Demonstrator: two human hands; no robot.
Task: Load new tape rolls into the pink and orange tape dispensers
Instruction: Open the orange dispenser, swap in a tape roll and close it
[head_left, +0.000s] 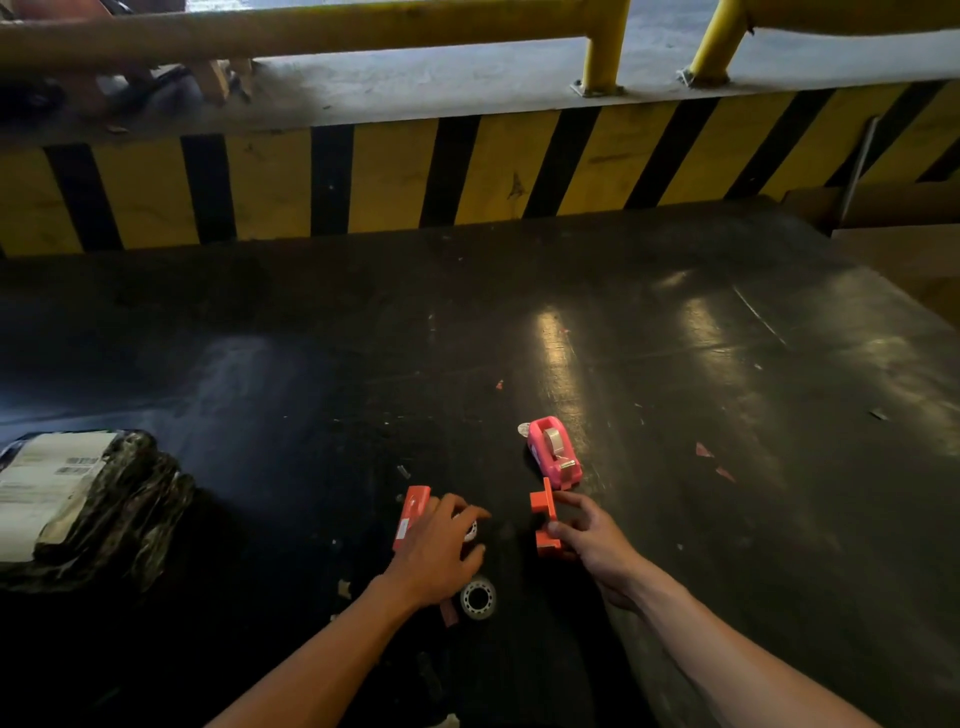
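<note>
On the black table, the pink tape dispenser (554, 453) stands with a tape roll in it, just beyond my right hand. My right hand (592, 540) grips one orange dispenser piece (545, 519) between thumb and fingers. My left hand (441, 551) rests over a white tape roll (470, 529), its fingers curled on it, beside the other orange dispenser piece (411, 515) lying flat. A second clear tape roll (478, 598) lies flat just below my left hand, untouched.
A black-wrapped parcel with a white label (78, 499) lies at the table's left edge. A yellow-and-black striped barrier (467, 171) runs along the far side, with yellow railing above. Small red paper scraps (704, 451) dot the table on the right.
</note>
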